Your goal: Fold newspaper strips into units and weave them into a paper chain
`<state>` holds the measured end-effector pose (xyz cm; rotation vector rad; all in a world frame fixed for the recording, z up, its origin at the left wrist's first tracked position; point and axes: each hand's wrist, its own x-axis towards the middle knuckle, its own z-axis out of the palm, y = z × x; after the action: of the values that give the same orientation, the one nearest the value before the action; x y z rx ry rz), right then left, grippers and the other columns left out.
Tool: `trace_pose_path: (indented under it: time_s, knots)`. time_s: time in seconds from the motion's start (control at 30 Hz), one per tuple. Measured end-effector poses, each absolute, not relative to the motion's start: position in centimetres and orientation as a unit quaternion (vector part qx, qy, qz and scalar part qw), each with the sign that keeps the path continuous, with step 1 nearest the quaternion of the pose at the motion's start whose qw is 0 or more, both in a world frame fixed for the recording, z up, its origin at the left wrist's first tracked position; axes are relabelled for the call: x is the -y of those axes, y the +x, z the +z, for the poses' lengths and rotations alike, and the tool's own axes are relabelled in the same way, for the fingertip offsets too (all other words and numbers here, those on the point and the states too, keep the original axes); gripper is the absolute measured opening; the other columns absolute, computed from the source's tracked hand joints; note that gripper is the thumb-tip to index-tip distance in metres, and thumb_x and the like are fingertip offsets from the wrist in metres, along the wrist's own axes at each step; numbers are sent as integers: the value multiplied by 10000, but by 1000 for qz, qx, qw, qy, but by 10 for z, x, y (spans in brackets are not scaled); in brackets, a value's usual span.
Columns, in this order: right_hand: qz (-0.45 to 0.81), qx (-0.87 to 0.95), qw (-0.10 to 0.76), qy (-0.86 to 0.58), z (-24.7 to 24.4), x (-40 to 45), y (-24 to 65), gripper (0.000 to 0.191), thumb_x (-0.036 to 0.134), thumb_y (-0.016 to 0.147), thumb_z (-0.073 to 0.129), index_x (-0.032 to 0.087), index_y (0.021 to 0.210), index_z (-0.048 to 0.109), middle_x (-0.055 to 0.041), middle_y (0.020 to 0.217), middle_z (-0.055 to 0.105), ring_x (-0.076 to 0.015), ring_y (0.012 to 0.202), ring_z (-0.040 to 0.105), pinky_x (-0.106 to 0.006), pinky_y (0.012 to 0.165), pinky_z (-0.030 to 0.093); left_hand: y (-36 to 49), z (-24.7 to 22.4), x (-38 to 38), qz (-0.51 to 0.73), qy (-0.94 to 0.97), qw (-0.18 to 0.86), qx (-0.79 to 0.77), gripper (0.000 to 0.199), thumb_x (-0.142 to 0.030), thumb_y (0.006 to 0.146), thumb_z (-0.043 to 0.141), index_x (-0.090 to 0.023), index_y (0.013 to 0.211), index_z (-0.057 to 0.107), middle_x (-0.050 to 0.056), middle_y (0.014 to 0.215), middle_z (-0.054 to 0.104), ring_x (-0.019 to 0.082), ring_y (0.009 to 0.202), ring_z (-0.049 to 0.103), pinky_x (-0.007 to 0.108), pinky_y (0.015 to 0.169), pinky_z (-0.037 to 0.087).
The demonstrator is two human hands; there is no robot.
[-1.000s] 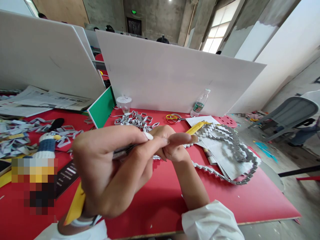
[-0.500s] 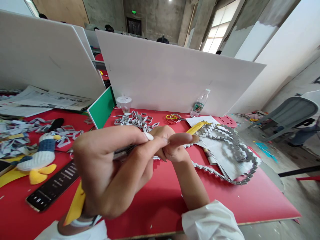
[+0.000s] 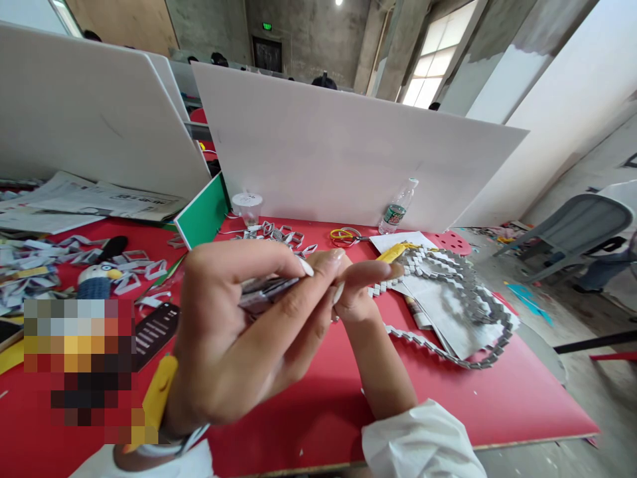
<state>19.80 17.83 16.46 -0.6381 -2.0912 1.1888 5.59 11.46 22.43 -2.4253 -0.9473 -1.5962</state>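
Note:
My left hand (image 3: 243, 332) is raised over the table, its fingers curled closed around a folded grey printed paper strip (image 3: 266, 294). Its fingertips meet those of my right hand (image 3: 361, 292), whose fingers are bent together with the thumb extended. Whatever the right fingers pinch is hidden behind the left hand. To the right, a long zigzag chain of folded paper links (image 3: 468, 363) loops over white sheets. Loose folded paper links (image 3: 286, 236) lie just behind my hands.
Scissors (image 3: 348, 236) with yellow and red handles and a plastic bottle (image 3: 398, 209) stand near the white board (image 3: 348, 153). A lidded cup (image 3: 247, 209) is by the green panel (image 3: 206, 212). At left lie a phone (image 3: 154, 332), a plush bird (image 3: 94, 285) and paper links (image 3: 30, 292).
My left hand has shifted right and turned a little, and more of the paper strip shows in it. My right hand stays nearly in place. A pixelated patch now covers part of the left side.

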Motion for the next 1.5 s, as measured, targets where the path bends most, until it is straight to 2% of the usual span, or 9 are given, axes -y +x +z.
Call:
trace_pose_path:
  time_s: [0.1,0.33,0.5,0.67,0.83,0.97,1.13,1.27,1.5]
  knots:
    - [462,780,360,-221,161,-180,197,792,851,786,82,216,407,364,-6,370,387,-103,377,354,-277,387,293,58,221,-117,-532,-786,113,296,143,-97,777,633,-202,819,721,-1,656,618,80,489,555,188,480,528]
    - [470,769,319,-294,158,-179,194,796,676,905,-42,214,410,375,-23,377,417,-116,456,432,-240,458,383,58,207,-112,-558,-763,22,327,174,-116,824,617,-234,909,713,-20,699,603,66,512,546,174,511,540]
    - [445,797,324,-249,163,-180,197,740,795,830,21,229,453,313,-4,383,370,-125,489,419,-246,504,424,56,205,-112,-555,-761,-1,336,164,-106,820,617,-223,889,709,-8,776,646,88,626,630,179,607,574]
    - [475,772,369,-205,166,-177,194,752,908,703,32,232,556,327,-18,556,455,-126,541,415,-257,483,424,53,202,-111,-549,-767,17,332,132,-81,788,625,-196,806,688,8,803,648,111,665,654,209,658,586]
    - [514,738,426,-99,170,-175,190,624,798,820,299,212,636,410,-40,673,529,-163,672,546,-283,643,520,49,204,-109,-536,-768,11,349,166,-41,729,674,-192,744,607,-58,642,581,40,480,500,154,544,528]
    - [495,750,421,-123,173,-174,190,655,756,868,223,191,664,484,-63,723,584,-173,722,567,-300,721,540,48,205,-109,-529,-767,-1,365,192,-60,711,709,-194,692,573,-74,600,578,28,449,469,133,467,469]
    - [489,760,394,-169,173,-174,192,763,891,738,166,204,584,459,-70,719,602,-202,782,584,-303,717,557,52,212,-110,-505,-804,-21,315,208,-45,745,659,-179,600,595,-67,491,515,26,389,463,132,373,409]
    - [503,757,389,-153,172,-175,193,748,895,733,212,208,525,422,-67,702,605,-210,801,594,-292,692,557,59,220,-108,-549,-784,-50,286,252,20,693,658,-187,558,606,-59,477,530,34,353,460,147,347,415]
    - [485,746,411,-198,178,-165,190,889,920,683,68,196,629,581,-81,704,634,-251,866,628,-304,641,552,57,215,-106,-578,-744,-138,306,231,-6,682,686,-235,653,694,-61,465,514,67,394,526,159,375,475]
